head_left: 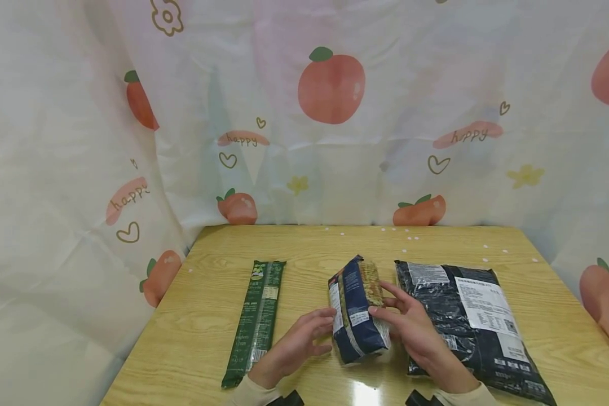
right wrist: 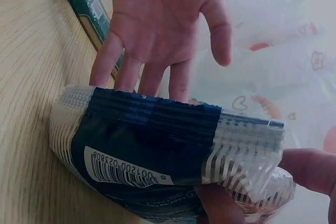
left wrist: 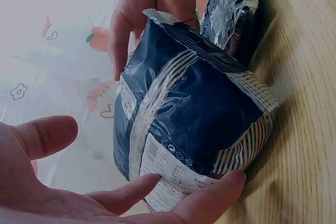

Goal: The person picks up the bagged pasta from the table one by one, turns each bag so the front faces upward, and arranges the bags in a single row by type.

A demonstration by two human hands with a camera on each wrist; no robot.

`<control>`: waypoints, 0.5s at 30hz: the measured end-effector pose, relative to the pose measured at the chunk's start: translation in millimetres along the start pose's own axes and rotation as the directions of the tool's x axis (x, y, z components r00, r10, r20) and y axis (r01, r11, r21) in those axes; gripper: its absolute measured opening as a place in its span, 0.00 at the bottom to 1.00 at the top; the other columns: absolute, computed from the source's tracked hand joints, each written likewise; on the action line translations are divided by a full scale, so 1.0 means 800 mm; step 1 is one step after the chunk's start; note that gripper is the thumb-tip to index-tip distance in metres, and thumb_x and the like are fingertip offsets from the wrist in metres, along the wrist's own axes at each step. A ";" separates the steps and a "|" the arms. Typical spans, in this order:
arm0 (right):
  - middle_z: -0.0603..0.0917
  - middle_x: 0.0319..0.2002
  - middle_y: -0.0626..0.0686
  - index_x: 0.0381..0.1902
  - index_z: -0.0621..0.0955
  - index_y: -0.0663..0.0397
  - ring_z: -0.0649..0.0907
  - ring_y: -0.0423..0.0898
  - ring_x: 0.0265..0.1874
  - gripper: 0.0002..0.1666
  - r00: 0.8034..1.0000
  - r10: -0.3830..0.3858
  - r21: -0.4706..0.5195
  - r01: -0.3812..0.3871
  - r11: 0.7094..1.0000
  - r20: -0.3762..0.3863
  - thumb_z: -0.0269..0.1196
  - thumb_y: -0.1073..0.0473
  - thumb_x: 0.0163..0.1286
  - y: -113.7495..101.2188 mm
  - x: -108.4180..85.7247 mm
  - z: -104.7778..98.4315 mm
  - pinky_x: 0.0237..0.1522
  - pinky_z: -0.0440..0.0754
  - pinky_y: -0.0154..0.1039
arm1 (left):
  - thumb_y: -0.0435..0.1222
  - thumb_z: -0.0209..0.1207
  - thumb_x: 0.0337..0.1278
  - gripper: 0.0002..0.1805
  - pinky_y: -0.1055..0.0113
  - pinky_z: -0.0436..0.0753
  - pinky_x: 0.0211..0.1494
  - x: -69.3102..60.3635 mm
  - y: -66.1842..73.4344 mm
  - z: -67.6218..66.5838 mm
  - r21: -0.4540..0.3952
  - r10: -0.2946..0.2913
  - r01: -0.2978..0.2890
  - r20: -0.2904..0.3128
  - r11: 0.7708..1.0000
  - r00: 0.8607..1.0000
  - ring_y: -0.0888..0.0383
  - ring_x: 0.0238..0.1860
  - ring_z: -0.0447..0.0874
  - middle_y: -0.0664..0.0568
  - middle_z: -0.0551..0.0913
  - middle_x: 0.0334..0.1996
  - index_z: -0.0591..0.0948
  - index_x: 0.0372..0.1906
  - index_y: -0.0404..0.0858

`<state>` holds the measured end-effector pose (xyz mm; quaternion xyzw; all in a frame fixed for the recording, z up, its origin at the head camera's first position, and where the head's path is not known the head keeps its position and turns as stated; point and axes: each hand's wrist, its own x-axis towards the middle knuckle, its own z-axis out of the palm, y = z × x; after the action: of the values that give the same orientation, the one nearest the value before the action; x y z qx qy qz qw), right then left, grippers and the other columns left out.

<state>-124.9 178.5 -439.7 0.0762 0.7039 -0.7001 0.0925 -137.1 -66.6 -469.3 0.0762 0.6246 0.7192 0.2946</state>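
A navy pasta bag point(head_left: 352, 316) with striped clear edges stands tilted on the table in front of me. Small yellowish pieces show through its clear side. My right hand point(head_left: 416, 332) holds the bag from the right, thumb on the near face and fingers along the side. On the left, my left hand point(head_left: 304, 341) touches the bag with extended fingertips, its thumb standing away. The left wrist view shows a white label point(left wrist: 163, 169) by those fingertips. A barcode point(right wrist: 123, 169) and the crimped end seal point(right wrist: 152, 107) face the right wrist camera.
A long green spaghetti packet point(head_left: 256, 321) lies to the left on the wooden table point(head_left: 193, 338). To the right lies a large black plastic package point(head_left: 467, 332) with white labels. A fruit-printed curtain point(head_left: 284, 113) hangs behind the table; small white bits point(head_left: 411, 238) dot its far side.
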 end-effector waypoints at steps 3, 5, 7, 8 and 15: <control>0.68 0.62 0.61 0.81 0.61 0.53 0.81 0.42 0.42 0.46 1.000 -0.013 -0.002 0.013 1.000 -0.001 0.67 0.63 0.70 -0.002 0.000 0.004 0.36 0.89 0.43 | 0.45 0.48 0.77 0.32 0.33 0.72 0.72 0.000 -0.001 -0.001 0.008 -0.010 0.010 0.000 1.000 1.000 0.33 0.76 0.65 0.34 0.68 0.74 0.65 0.75 0.30; 0.67 0.64 0.63 0.80 0.62 0.52 0.80 0.42 0.43 0.46 1.000 -0.019 -0.015 0.019 1.000 -0.001 0.68 0.62 0.69 -0.004 -0.001 0.006 0.35 0.88 0.43 | 0.45 0.48 0.77 0.32 0.33 0.72 0.72 -0.001 -0.002 -0.002 0.013 -0.012 0.012 -0.002 1.000 1.000 0.33 0.76 0.65 0.33 0.68 0.74 0.65 0.75 0.29; 0.67 0.66 0.64 0.80 0.63 0.51 0.81 0.43 0.45 0.45 1.000 -0.023 -0.027 0.024 0.999 0.003 0.68 0.62 0.68 -0.006 -0.002 0.009 0.35 0.87 0.42 | 0.45 0.48 0.77 0.33 0.33 0.72 0.72 -0.001 -0.003 -0.002 0.017 -0.011 0.011 -0.003 1.000 1.000 0.32 0.76 0.64 0.32 0.67 0.75 0.65 0.75 0.29; 0.67 0.67 0.65 0.80 0.64 0.50 0.82 0.43 0.46 0.45 1.000 -0.027 -0.034 0.027 0.999 0.007 0.69 0.62 0.68 -0.007 -0.002 0.010 0.35 0.87 0.42 | 0.45 0.48 0.77 0.33 0.33 0.72 0.72 -0.001 -0.004 -0.003 0.017 -0.011 0.011 -0.003 1.000 1.000 0.32 0.76 0.63 0.32 0.67 0.75 0.64 0.75 0.29; 0.69 0.67 0.65 0.80 0.65 0.49 0.83 0.46 0.50 0.45 0.999 -0.036 -0.035 0.037 0.999 0.034 0.70 0.62 0.68 -0.009 -0.001 0.017 0.39 0.89 0.45 | 0.44 0.49 0.76 0.33 0.33 0.71 0.73 -0.004 -0.007 -0.006 0.011 -0.010 0.010 -0.013 1.000 1.000 0.35 0.75 0.66 0.33 0.71 0.73 0.64 0.75 0.28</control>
<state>-125.7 164.7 -432.9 0.0499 0.7160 -0.6901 0.0926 -134.9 -71.7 -474.5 0.0699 0.6311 0.7146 0.2936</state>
